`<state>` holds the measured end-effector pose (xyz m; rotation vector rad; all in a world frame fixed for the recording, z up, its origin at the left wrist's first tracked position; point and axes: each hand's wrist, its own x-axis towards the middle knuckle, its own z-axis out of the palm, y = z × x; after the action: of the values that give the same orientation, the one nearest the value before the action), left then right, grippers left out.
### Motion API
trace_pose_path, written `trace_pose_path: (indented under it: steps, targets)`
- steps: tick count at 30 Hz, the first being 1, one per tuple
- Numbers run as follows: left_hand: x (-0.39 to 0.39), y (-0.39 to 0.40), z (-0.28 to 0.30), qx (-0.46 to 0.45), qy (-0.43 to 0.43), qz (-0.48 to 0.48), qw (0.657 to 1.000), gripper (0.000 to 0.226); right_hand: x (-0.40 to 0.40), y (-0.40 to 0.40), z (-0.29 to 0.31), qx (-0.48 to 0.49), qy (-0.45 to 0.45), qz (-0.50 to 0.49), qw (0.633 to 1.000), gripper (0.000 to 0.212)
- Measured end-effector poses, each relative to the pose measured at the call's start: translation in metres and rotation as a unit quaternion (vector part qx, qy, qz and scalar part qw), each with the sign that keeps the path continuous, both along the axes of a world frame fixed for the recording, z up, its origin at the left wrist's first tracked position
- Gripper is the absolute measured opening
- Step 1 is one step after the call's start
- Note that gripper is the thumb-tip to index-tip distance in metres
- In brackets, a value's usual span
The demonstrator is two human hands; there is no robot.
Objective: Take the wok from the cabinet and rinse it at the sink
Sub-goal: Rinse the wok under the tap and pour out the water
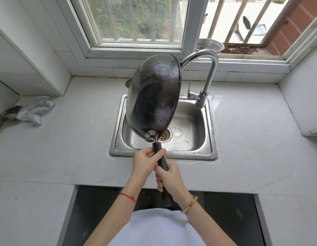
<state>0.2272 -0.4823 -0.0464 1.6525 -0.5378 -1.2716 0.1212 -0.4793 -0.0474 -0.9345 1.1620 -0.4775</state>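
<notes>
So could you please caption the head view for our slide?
Both hands, left and right, tilt the wet wok over the sink.

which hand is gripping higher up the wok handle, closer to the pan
The left hand, wearing the red string bracelet; the right hand holds the wok handle lower.

Bright daylight from the window (136, 20), soft shadows, sharp focus, wide-angle bending at edges.

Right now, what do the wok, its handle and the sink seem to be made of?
Wok: probably dark seasoned steel or iron; matte black, wet droplets.
Handle: likely black plastic; smooth, dull.
Sink: stainless steel; brushed silver, reflective.
</notes>
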Motion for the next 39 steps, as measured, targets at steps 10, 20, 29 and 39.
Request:
trace_pose_path:
  steps: [10, 20, 29, 39]
  targets:
    - [0.0, 0.007, 0.047, -0.065, -0.012, 0.019, 0.998, 0.016, -0.002, 0.003, 0.039, -0.055, -0.048, 0.016, 0.997, 0.021]
    - [-0.004, 0.022, 0.038, -0.03, 0.023, 0.047, 0.998, 0.018, -0.001, 0.018, 0.027, -0.074, -0.001, 0.013, 0.997, 0.027]
    - [-0.013, 0.03, 0.045, -0.047, 0.011, 0.06, 0.997, 0.011, -0.014, 0.018, 0.028, -0.1, 0.001, 0.043, 0.994, 0.024]
    - [-0.025, 0.032, 0.051, -0.061, -0.012, 0.087, 0.994, 0.01, -0.024, 0.015, 0.031, -0.101, -0.03, 0.068, 0.992, 0.021]
